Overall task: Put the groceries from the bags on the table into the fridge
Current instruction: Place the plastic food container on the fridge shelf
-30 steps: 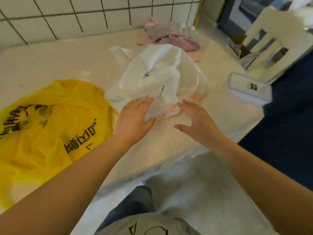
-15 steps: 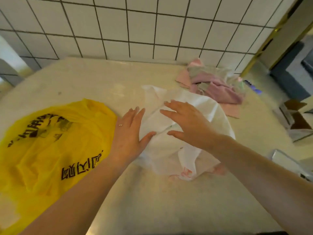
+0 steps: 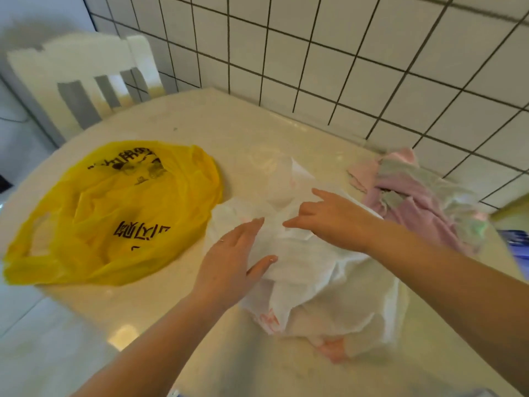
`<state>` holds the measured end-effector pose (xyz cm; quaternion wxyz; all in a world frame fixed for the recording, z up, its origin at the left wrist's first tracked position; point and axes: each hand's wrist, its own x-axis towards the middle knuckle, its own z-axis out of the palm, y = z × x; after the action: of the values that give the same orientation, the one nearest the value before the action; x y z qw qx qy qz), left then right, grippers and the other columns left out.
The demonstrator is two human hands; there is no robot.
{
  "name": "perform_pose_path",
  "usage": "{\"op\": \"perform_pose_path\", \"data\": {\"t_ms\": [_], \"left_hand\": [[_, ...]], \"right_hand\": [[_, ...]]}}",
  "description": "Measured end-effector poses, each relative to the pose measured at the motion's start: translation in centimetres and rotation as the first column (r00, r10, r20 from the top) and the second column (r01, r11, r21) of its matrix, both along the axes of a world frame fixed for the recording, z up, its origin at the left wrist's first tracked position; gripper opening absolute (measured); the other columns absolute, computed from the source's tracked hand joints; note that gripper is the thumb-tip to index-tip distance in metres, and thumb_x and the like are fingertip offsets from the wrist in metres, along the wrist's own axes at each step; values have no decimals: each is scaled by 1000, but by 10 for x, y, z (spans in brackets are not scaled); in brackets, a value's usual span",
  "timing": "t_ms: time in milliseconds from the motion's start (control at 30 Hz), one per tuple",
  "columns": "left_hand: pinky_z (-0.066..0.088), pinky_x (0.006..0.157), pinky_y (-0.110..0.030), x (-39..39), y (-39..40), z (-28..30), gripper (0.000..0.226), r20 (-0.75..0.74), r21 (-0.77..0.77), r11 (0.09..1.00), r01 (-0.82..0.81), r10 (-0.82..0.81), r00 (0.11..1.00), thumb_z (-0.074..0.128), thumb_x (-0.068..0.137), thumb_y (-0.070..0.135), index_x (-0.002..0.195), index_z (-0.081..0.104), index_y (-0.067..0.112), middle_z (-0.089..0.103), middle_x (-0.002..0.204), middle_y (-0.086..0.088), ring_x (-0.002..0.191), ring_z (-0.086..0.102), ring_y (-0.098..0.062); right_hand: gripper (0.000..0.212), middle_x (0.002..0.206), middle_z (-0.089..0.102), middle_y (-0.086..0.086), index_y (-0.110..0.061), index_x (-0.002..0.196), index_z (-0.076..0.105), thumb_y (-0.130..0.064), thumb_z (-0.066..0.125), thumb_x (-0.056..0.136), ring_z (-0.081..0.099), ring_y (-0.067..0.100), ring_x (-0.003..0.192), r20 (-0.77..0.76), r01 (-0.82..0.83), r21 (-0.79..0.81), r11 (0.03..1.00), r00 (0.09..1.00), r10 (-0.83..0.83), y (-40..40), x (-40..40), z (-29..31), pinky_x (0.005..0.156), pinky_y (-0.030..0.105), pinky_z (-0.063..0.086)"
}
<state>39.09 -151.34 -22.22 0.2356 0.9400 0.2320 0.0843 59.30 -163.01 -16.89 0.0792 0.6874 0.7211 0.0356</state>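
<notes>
A crumpled white plastic bag with pink print lies in the middle of the pale table. My left hand rests flat on the bag's left edge, fingers straight, a ring on one finger. My right hand lies on top of the bag with its fingers stretched toward the left; whether they pinch the plastic is unclear. A flattened yellow plastic bag with black lettering lies to the left, apart from both hands. No groceries show in either bag.
A heap of pink and green cloths sits at the back right against the white tiled wall. A white slatted chair stands behind the table's left corner. A blue item peeks in at the right edge.
The view has swung left, bringing the chair in. Both hands stayed on the white bag; my right hand has shifted further across its top, and my left slid onto its left edge.
</notes>
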Motion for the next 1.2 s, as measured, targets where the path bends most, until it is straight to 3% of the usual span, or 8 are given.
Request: {"op": "perform_pose_path", "data": {"t_ms": [200,333,433,533,667,833,1000,1200], "left_hand": [[24,112,-35,-5,-36,-1,87,-257,27,990,-138,140,956,31,79,76,148,2,32,4,158,2,143,18,-19],[27,111,-37,-13,-50,2,87,-296,57,992,-113,125,947,27,79,77,149,0,32,5,158,2,141,24,-21],[16,116,-40,-19,-52,-7,94,-274,103,984,-144,167,947,20,74,84,148,-4,32,0,159,1,145,9,-21],[7,116,-48,-21,-50,-16,102,-218,67,956,-286,294,931,12,63,85,147,-12,32,-9,158,-1,145,-2,-21],[-6,115,-50,-10,-63,-12,98,-116,31,975,-222,224,968,24,69,83,140,-26,38,2,158,5,145,7,-14],[-11,115,-48,29,-101,1,104,-80,61,992,108,-103,991,51,81,65,131,-37,41,-6,157,10,143,-2,-7],[-9,112,-50,67,-140,-3,78,-11,103,945,311,-312,950,59,83,36,148,16,31,49,137,4,133,35,-24],[-1,114,-57,96,-178,-11,36,-74,36,916,399,-396,915,40,98,29,132,50,32,22,153,15,145,6,-17]], "right_hand": [[54,154,24,0,-33,144,32,-40,45,92,18,22,142,-207,30,-77,997,977,-45,-6,-5,0,117,39,8],[79,157,10,10,-28,149,5,-26,57,90,3,24,145,124,-39,-198,979,990,65,13,-3,-11,115,51,-7],[64,128,54,4,-35,146,16,-22,49,93,35,27,133,73,5,-213,977,997,10,24,-5,-19,108,50,-20],[41,86,53,-7,-40,127,49,-18,47,93,55,22,103,4,-82,-84,993,997,82,14,1,-16,112,46,-18],[46,76,59,2,-28,103,70,1,70,68,59,26,71,86,-262,162,951,964,251,-17,24,-7,112,53,8],[41,86,67,2,-29,96,71,-4,81,65,65,31,83,163,-263,123,957,956,242,-68,62,9,113,52,16],[20,96,70,5,-21,89,73,-9,71,73,64,28,98,107,-137,23,990,985,134,-126,83,21,113,52,16],[29,99,72,4,-20,80,74,-2,82,60,65,26,101,194,-71,47,996,979,61,-167,118,-1,101,57,37]]}}
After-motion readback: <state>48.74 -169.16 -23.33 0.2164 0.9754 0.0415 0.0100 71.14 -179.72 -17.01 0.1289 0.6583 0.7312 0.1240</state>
